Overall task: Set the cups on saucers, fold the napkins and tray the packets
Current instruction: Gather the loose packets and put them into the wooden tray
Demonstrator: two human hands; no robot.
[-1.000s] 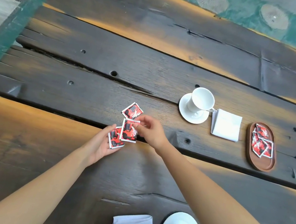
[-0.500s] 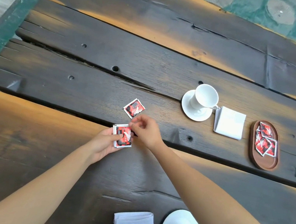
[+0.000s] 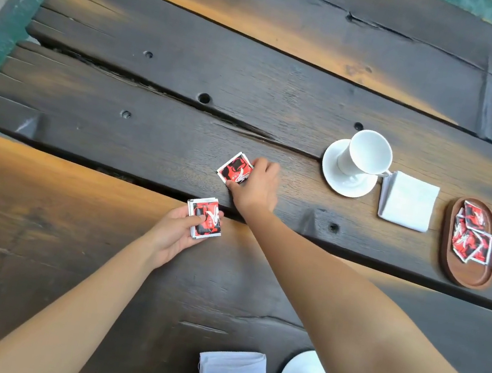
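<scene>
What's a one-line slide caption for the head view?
Left hand holds a stack of red packets while right hand pinches the loose packet on the table; oval tray holds more.

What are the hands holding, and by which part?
Left hand holds a stack of packets, thumb on its top face. Right hand pinches the lone packet on the table by its right edge.
</scene>
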